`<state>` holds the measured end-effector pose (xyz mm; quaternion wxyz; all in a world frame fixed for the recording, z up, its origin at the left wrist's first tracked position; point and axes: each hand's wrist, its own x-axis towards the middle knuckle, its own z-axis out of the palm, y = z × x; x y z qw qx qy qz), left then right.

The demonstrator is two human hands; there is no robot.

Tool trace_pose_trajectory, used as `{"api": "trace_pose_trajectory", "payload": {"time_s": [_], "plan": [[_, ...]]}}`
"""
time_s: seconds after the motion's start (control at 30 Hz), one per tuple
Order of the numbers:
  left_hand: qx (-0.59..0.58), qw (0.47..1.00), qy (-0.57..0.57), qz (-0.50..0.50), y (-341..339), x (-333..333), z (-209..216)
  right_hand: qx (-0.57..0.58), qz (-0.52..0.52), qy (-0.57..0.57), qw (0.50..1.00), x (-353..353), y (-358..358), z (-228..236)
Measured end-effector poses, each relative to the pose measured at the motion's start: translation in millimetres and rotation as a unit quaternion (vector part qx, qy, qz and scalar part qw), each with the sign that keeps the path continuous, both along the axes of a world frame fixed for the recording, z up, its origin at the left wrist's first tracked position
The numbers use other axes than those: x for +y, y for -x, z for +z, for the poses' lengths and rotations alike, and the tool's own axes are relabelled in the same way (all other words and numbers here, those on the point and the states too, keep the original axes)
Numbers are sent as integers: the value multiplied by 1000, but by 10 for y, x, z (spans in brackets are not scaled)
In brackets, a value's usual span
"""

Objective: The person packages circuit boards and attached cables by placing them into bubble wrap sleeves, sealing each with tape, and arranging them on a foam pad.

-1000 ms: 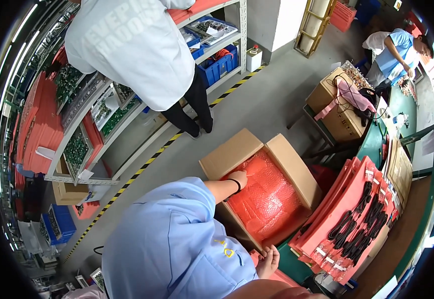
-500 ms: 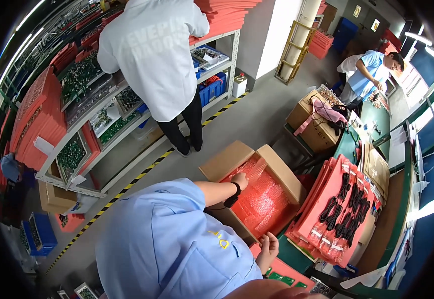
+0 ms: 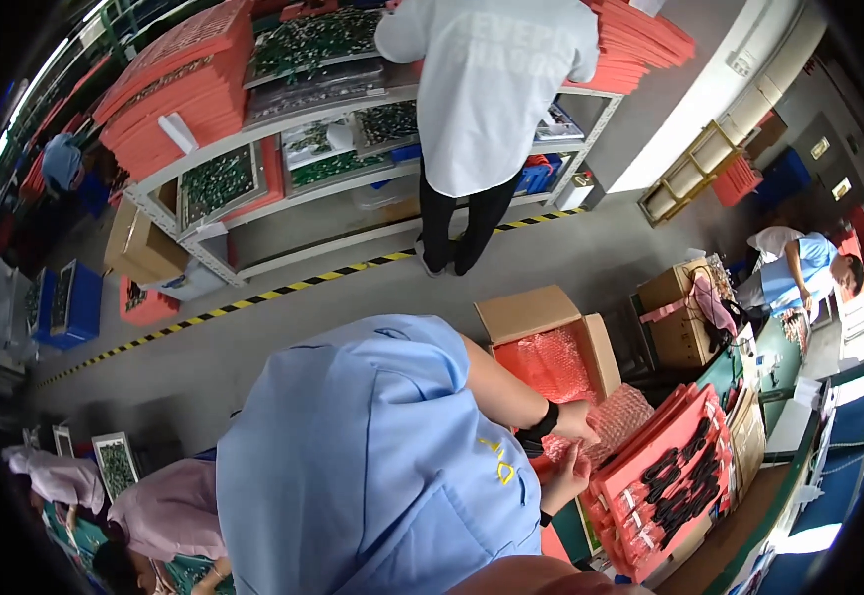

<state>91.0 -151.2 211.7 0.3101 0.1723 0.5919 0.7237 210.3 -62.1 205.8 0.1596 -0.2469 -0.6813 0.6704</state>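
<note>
My left hand [image 3: 577, 422], with a black band on its wrist, is closed on a piece of pink bubble wrap [image 3: 622, 420]. My right hand [image 3: 567, 478] is just below it, fingers pinched at the bubble wrap's lower edge. The wrap hangs between an open cardboard box [image 3: 603, 349] and a stack of pink foam sheets [image 3: 606, 504]. More pink bubble wrap [image 3: 543, 365] lies inside the box. Coiled black cables [image 3: 685, 471] rest in rows on the top foam sheet. Whether the wrap in my hands contains anything cannot be made out.
A shelf rack [image 3: 303, 203] holds circuit boards and pink foam; a person in a white shirt [image 3: 492, 99] stands at it. Yellow-black tape [image 3: 333, 275] marks the floor. Another person [image 3: 799, 273] works at the far right bench. People in pink [image 3: 169, 506] sit at lower left.
My left hand has come out of the box and holds pink bubble wrap beside the foam stack. My right hand has joined it there. The view has turned left.
</note>
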Motion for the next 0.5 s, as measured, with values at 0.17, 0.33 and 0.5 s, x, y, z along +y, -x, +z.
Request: {"api": "trace_pose_trajectory", "payload": {"time_s": [0.17,0.33,0.5], "plan": [[64,997,46,25,25,-255,303,-54,66,63,994,-81,-93,199],[52,998,10,37,45,-185,200,-17,-63,53,996,-411,-148,525],[-297,932,-209,-20,7,-115,143,17,-29,-58,998,-181,-184,243]]}}
